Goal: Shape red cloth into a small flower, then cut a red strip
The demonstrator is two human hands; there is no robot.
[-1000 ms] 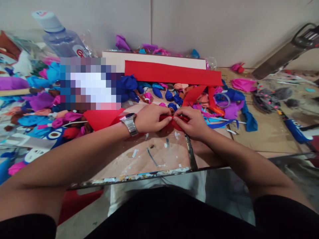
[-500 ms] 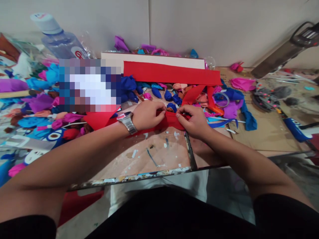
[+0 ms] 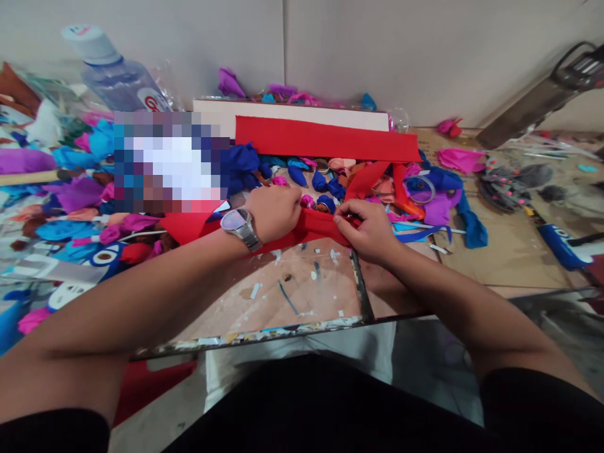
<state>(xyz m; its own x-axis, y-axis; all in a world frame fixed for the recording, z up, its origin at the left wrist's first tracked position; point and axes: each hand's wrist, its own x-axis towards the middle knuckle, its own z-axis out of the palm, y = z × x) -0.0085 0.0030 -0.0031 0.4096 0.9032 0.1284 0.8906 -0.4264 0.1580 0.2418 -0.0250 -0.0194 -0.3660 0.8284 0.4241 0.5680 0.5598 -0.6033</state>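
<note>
A long red fabric strip runs between my two hands, just above the near part of the worktable. My left hand, with a metal watch on its wrist, is closed on the strip; its fingertips are mostly hidden. On the other side my right hand pinches the strip between thumb and fingers. Beyond the hands lies a wide flat red fabric piece. Small blue bundles and a pink one lie close behind my knuckles.
A clear bottle with a white cap stands at the back left. Coloured scraps crowd the left side. A roll of clear tape, a grey pincushion with pins and a blue-and-white object lie right. The worktable's front edge runs below my arms.
My left hand has slid slightly left and its fingers have curled in more, so a longer stretch of red strip shows between the hands. My right hand stays almost in place.
</note>
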